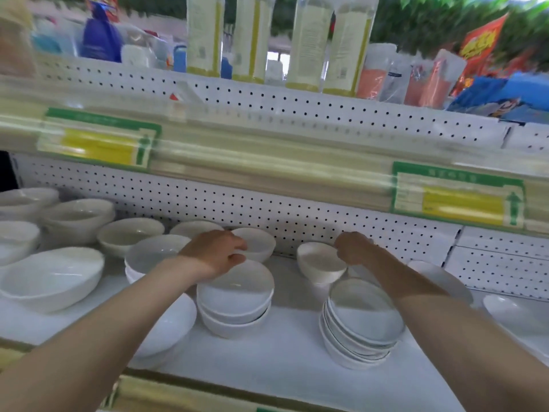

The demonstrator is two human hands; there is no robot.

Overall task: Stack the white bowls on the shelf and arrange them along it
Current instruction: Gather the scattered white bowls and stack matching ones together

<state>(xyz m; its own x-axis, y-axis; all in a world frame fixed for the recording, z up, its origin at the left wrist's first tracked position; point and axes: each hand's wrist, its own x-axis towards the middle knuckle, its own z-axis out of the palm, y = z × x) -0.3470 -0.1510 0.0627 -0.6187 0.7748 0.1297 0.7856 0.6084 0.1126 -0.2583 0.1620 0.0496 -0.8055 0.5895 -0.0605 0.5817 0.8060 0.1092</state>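
Stacked bowls (234, 304) sit empty — left hand (215, 251) grips a small bowl (258, 243), right hand (353, 248) pinches another bowl (319, 263).

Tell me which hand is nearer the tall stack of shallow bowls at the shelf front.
Right. The right hand grips a small bowl just behind that stack; the left hand is farther left.

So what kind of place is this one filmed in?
Most likely a shop aisle: perforated white shelving, green and yellow price labels clipped along the shelf edge, and rows of bottles above the white bowls.
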